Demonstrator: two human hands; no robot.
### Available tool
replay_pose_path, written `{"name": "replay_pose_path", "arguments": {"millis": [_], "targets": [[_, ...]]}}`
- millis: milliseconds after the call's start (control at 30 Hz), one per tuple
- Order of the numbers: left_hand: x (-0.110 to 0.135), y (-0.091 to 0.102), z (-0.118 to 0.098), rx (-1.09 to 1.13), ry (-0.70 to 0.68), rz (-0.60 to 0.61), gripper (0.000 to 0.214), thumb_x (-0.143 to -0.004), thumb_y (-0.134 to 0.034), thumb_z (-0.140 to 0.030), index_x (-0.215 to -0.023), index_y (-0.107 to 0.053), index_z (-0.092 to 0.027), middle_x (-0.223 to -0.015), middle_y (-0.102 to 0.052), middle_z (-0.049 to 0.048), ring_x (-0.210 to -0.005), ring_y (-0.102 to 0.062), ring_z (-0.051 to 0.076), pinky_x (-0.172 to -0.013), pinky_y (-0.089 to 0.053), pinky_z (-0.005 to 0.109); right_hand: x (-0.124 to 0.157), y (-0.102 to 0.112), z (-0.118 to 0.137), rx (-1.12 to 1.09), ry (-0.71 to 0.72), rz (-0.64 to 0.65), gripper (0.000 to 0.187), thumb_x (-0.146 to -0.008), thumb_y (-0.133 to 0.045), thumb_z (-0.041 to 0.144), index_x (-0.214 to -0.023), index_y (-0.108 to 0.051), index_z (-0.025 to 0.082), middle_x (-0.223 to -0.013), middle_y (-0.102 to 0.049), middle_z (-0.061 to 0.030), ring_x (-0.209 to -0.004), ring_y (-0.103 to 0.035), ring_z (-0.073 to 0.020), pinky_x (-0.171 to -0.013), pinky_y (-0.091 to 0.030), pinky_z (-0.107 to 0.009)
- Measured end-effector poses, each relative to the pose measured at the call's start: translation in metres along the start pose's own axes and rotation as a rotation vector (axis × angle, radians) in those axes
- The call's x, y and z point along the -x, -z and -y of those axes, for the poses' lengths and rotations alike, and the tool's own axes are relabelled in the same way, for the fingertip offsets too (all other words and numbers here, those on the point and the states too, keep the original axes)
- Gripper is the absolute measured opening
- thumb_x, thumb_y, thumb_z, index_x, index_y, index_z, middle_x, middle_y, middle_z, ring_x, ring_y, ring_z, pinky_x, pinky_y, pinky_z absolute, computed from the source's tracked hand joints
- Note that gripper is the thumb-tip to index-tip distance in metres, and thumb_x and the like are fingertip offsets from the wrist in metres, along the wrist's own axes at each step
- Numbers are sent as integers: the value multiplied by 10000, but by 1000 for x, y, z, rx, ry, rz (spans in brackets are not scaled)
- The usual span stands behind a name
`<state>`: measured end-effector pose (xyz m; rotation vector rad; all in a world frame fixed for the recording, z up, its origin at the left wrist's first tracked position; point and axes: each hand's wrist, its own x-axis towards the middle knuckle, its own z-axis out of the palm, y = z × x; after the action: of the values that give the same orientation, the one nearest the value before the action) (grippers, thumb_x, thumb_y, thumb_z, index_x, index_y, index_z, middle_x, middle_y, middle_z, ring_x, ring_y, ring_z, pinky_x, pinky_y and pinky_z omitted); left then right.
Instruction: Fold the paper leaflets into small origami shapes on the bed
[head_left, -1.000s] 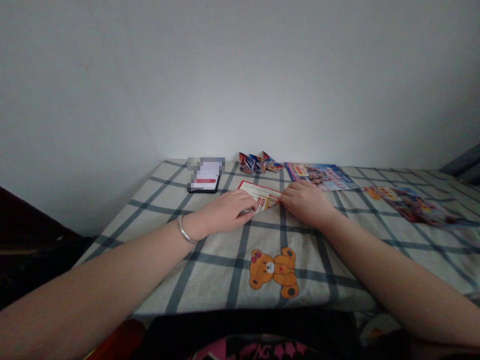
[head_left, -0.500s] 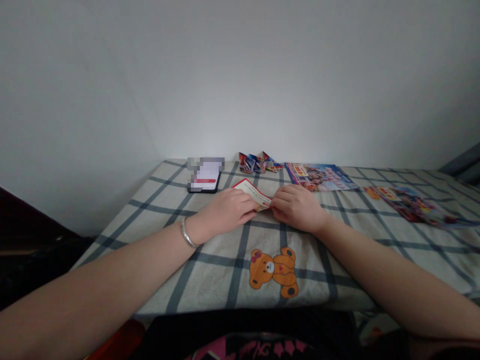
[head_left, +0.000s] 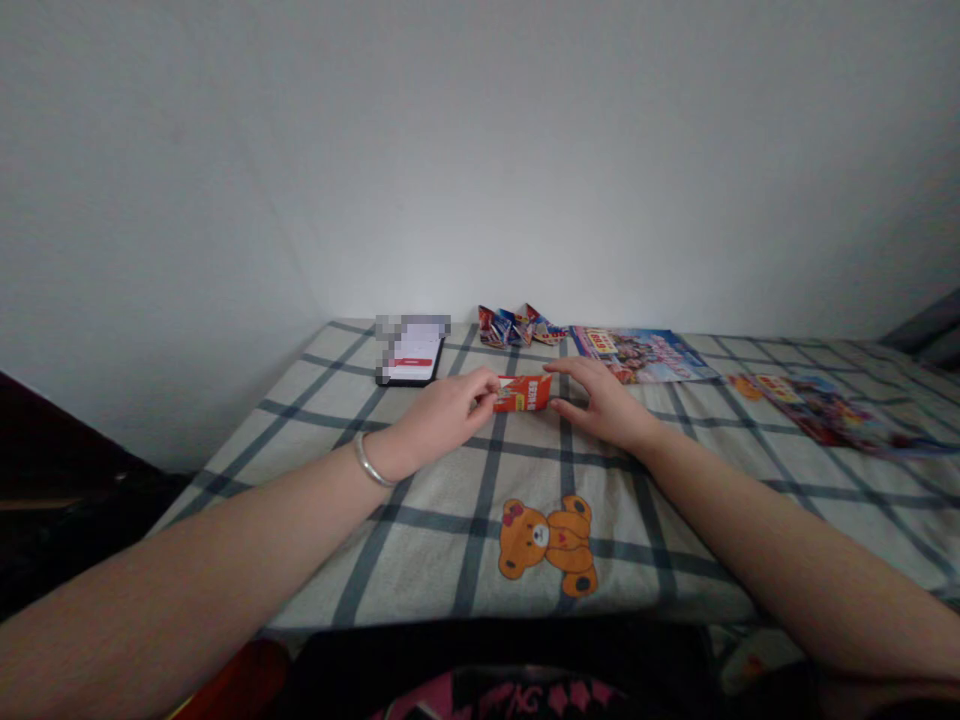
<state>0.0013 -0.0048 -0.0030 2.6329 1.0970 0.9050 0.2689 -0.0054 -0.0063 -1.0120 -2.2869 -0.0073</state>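
Note:
A small piece of printed paper (head_left: 523,393), its red side with white lettering facing me, is held just above the checked cloth near the middle of the table. My left hand (head_left: 456,405), with a silver bangle at the wrist, pinches the paper's left end between thumb and fingers. At the other end, my right hand (head_left: 600,400) has its thumb and fingers spread apart around the right edge. Whether a fingertip of it touches the paper I cannot tell.
Behind my left hand lies a phone (head_left: 410,360) with a lit screen. Folded, colourful paper shapes (head_left: 517,326) stand near the wall. A printed flyer (head_left: 641,355) and another flyer (head_left: 832,410) lie to the right on the checked tablecloth (head_left: 420,570), which carries a bear print (head_left: 547,545).
The paper's pale side with small print was showing; now its red side faces me. My right hand has gone from closed on the right end to spread fingers.

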Motion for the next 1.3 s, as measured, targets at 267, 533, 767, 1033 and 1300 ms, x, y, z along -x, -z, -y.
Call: {"name": "replay_pose_path", "arguments": {"millis": [267,533,767,1033,1300], "targets": [[-3,-5,3,625,96,-101,376,-872,-491,-127,-1224,-403,-227,-935,-609,9,-751,-621,108,-634,-497,213,1,-9,-4,-65,-4,37,498,-849,-656,327,-1317,-513,234,-1320,-583,-120,-1237,-529,-276,-1074,-412,-506],[-4,-10,6,906,198,-169,567,-819,-612,-177,-1222,-232,-298,-1160,-530,37,-588,-629,62,-506,-562,204,0,-10,-2,-258,-195,18,701,-834,-650,302,-1460,-349,205,-1333,-579,-160,-1225,-558,-280,-955,-511,-461],[-6,-8,0,1021,250,-101,562,-800,-662,-197,-1165,-243,-283,-1253,-559,83,-629,-686,101,-554,-616,253,1,-13,-5,-281,-160,59,676,-861,-636,324,-1467,-348,237,-1340,-598,-121,-1296,-507,-284,-1064,-426,-507],[-6,-10,-1,1124,236,-45,531,-786,-701,-202,-1063,-254,-275,-1308,-558,94,-612,-685,107,-554,-628,282,0,-15,-3,-305,-85,81,538,-868,-636,334,-1368,-479,214,-1365,-564,-131,-1259,-529,-271,-1070,-425,-487],[-1,-16,4,952,184,-44,499,-811,-622,-154,-1117,-245,-268,-1041,-554,1,-592,-652,74,-586,-602,254,-2,-12,-2,-342,-148,60,170,-906,-559,359,-945,-637,213,-983,-686,-66,-960,-630,-222,-902,-500,-391]]}}
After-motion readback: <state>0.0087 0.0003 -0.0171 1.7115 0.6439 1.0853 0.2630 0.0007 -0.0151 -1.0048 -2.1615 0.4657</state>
